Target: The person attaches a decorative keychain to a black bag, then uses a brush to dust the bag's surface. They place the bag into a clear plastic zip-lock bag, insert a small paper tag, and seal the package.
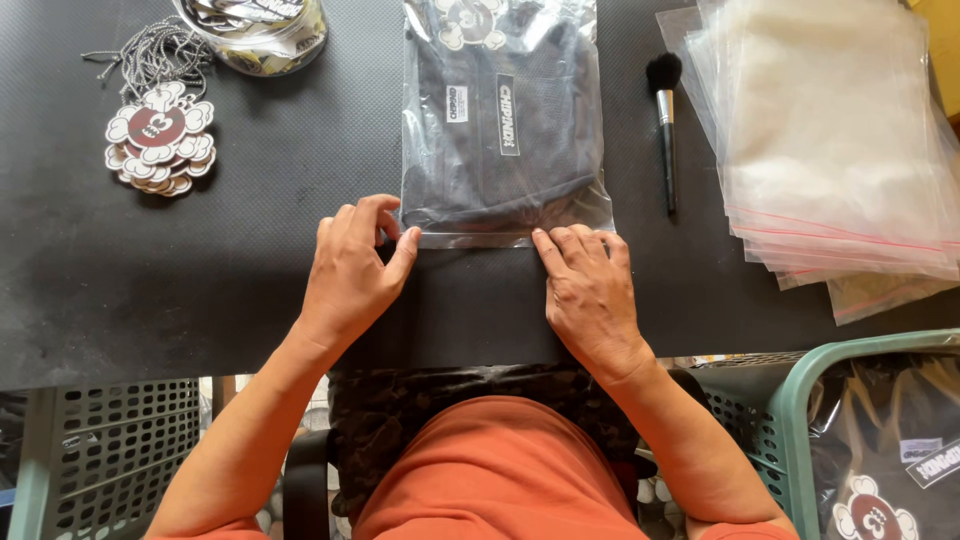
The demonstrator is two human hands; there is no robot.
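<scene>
Garment folds inside the clear plastic bag [503, 120] are hard to read through the glare; the cloth is dark, and the bag's top runs out of view. It lies flat at the middle of the bench [200, 290], its near sealed edge toward the person. The left hand [352, 272] pinches that edge at the bag's near left corner between thumb and curled fingers. The right hand [588, 290] grasps nothing: it lies flat, fingertips pressing the edge near the right corner.

On the bag sit a small white rectangular label and a narrow black upright one, with a white cartoon-shaped tag half cut off at the top. A stack of like tags [160, 140], white with dark red centres, lies far left on grey strings, beside a clear jar [262, 35] cut off above. A black brush [665, 120] lies right of the bag, then a pile of empty clear bags [840, 150] with red strips. A green basket [800, 400], lower right, holds another bagged garment, partly hidden.

The bench is black and finely textured. A grey crate [120, 440] stands below.
</scene>
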